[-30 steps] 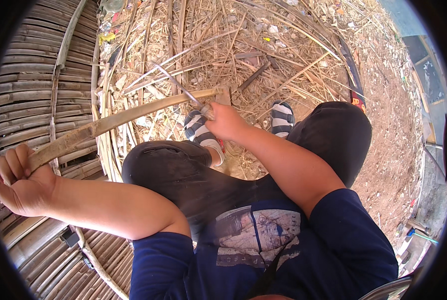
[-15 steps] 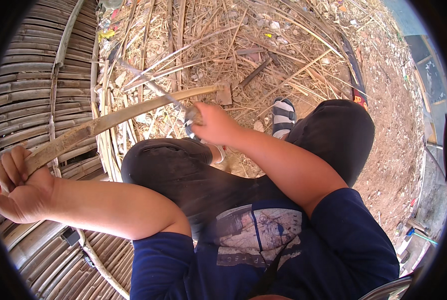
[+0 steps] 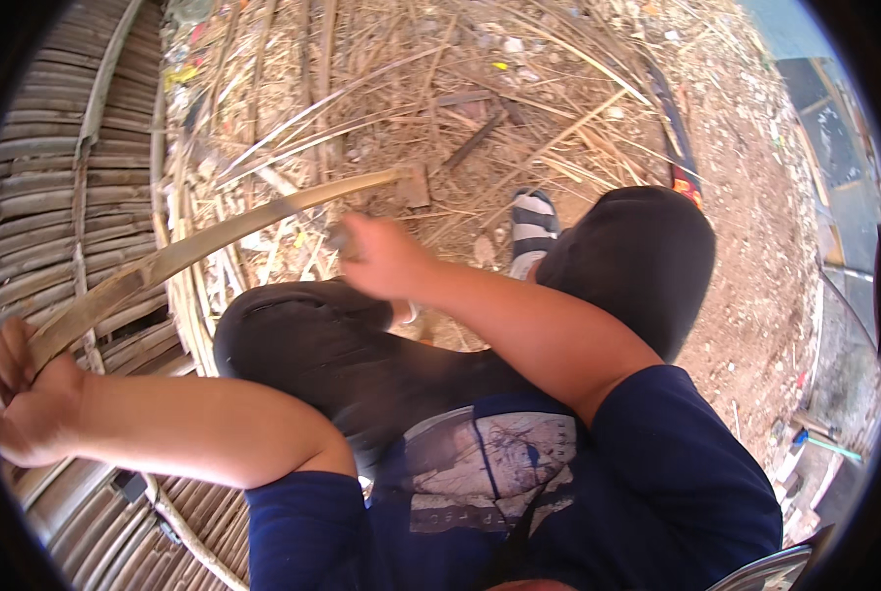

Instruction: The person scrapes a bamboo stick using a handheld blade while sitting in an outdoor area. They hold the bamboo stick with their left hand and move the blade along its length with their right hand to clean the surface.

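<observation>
A long split bamboo strip (image 3: pixel 179 258) slants from the lower left to the middle of the head view. My left hand (image 3: pixel 34 394) is closed round its near end. The strip's far end lies at a small brown wooden block (image 3: pixel 416 185) on the ground. Just below the strip, my right hand (image 3: pixel 386 258) is closed on the handle of a long-bladed knife (image 3: pixel 337 236). Motion smears this hand, and the blade hardly shows. Under my arms are my bent knees in dark trousers (image 3: pixel 647 256).
A bamboo-slat surface (image 3: pixel 32 207) runs along the left. Straw, splinters and loose strips (image 3: pixel 361 98) litter the ground ahead. A sandalled foot (image 3: pixel 534 225) stands beyond my right knee. Bare brown soil (image 3: pixel 746 266) lies to the right, with grey-blue panels (image 3: pixel 834 138) past it.
The knife's blade, seen slanting across the strip before, is now lost in blur. My right hand has shifted slightly left. The whole view has moved a little; my left hand still holds the strip.
</observation>
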`<state>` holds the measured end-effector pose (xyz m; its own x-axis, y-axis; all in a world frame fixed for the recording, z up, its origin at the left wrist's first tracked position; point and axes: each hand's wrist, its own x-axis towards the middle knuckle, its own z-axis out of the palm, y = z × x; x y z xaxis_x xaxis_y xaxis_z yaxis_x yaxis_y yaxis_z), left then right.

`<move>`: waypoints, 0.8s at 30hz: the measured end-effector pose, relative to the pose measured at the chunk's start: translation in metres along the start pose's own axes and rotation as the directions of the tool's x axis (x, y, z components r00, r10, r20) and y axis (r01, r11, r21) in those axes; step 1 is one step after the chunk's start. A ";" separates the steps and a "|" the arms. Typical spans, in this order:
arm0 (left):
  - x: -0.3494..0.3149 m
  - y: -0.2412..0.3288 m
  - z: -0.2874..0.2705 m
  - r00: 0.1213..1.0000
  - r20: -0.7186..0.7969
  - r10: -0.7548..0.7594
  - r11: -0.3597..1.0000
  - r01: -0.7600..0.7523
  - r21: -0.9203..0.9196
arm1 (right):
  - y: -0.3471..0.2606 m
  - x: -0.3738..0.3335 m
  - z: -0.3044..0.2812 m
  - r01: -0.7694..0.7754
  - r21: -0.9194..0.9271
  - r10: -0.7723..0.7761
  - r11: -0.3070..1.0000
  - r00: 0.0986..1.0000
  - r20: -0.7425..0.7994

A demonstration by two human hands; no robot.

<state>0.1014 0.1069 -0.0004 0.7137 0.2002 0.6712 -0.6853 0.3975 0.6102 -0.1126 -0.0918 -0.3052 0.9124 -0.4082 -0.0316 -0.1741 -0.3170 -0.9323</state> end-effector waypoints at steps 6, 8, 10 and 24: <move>-0.036 0.012 0.038 0.989 0.124 -0.084 0.988 0.099 -0.115 | 0.062 0.006 -0.014 -0.686 0.373 0.700 0.624 0.703 0.122; -0.035 0.012 0.041 0.990 0.120 -0.077 0.989 0.091 -0.115 | 0.070 0.006 -0.012 -0.723 0.408 0.754 0.557 0.647 0.116; -0.033 0.015 0.038 0.982 0.168 -0.088 0.978 0.117 -0.171 | 0.046 0.009 -0.009 -0.659 0.381 0.676 0.649 0.729 0.108; -0.029 0.013 0.033 0.970 0.195 -0.142 0.956 0.186 -0.228 | 0.019 0.010 -0.007 -0.340 0.165 0.345 0.926 0.938 -0.003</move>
<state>0.0666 0.0765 0.0022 0.7616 -0.0371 0.6470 -0.4897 0.6210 0.6120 -0.1097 -0.1078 -0.3202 0.7949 -0.4951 -0.3506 -0.4103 -0.0130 -0.9119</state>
